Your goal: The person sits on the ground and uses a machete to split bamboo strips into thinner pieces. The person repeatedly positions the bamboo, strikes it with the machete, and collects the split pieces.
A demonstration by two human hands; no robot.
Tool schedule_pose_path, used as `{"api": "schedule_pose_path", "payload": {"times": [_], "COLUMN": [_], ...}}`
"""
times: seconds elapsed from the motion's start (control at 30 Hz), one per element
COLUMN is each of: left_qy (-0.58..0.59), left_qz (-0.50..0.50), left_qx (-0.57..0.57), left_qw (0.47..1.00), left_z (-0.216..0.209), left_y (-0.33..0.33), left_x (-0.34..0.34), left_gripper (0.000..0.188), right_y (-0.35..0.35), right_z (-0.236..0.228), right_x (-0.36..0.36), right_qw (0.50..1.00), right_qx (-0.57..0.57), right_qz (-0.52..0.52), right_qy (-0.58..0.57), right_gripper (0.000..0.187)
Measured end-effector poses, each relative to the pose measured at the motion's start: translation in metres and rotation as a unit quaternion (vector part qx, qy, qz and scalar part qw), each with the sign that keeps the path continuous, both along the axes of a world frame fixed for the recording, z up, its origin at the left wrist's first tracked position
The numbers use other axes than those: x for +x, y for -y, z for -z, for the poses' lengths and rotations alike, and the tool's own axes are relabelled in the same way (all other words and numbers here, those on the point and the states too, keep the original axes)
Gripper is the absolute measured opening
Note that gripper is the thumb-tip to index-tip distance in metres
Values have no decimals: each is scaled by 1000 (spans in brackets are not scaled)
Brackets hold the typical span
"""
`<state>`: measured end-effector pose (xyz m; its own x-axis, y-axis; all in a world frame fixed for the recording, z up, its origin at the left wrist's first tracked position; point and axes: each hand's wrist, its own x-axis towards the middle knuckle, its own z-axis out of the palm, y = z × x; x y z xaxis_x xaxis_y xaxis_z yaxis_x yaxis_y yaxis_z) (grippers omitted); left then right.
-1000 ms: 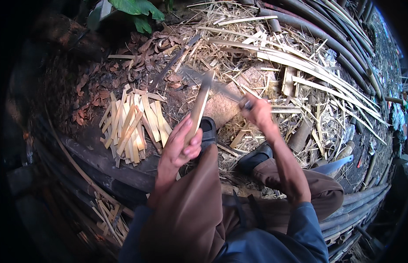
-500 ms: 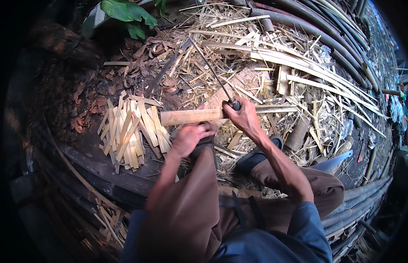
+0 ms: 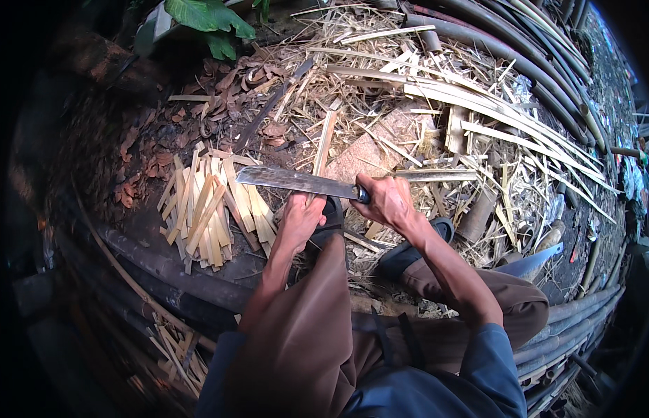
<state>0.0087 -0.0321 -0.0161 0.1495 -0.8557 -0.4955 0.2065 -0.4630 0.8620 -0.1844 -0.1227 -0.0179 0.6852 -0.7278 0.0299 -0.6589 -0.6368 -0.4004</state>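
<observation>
My right hand (image 3: pixel 386 198) is closed round the dark handle of a machete (image 3: pixel 296 180). Its broad, worn blade points left and lies across a pale bamboo strip (image 3: pixel 326 139), hiding part of it. My left hand (image 3: pixel 301 217) is closed on the near end of that strip, just below the blade, over my left knee and shoe. The strip's far end points away from me. Whether the blade touches the strip I cannot tell. To the left of my left hand lies a heap of split bamboo strips (image 3: pixel 206 209) of similar length.
Long bamboo slats (image 3: pixel 492 104) and whole poles (image 3: pixel 478 43) stretch across the far right. A handsaw (image 3: pixel 537 259) lies right of my right knee. Another long dark blade (image 3: pixel 272 104) rests among dry leaves. A flat board (image 3: pixel 373 146) sits amid shavings. Bamboo poles (image 3: pixel 171 275) lie near left.
The machete blade has swung from pointing away to pointing left. The bamboo piece has turned from lying crosswise to pointing away, and my left hand now grips its near end.
</observation>
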Motion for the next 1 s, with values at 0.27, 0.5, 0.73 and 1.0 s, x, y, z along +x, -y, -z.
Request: {"api": "schedule_pose_path", "payload": {"times": [0.27,0.5,0.73,1.0], "left_qy": [-40,-76,-183,-330], "left_qz": [56,-1,-61,45], "left_qx": [5,-31,-10,-114], "left_qw": [998,997,981,936], "left_z": [-48,-31,-25,-38], "left_y": [-34,-12,-2,-31], "left_x": [3,0,-3,10], "left_gripper": [26,33,23,51], "right_y": [65,30,4,69], "right_z": [43,-11,2,21], "right_x": [-66,-54,-24,-118], "right_qw": [970,965,1000,949], "right_qx": [79,176,19,63], "right_qz": [219,194,17,301], "right_qy": [-64,12,-10,72], "right_gripper": [23,16,23,17]}}
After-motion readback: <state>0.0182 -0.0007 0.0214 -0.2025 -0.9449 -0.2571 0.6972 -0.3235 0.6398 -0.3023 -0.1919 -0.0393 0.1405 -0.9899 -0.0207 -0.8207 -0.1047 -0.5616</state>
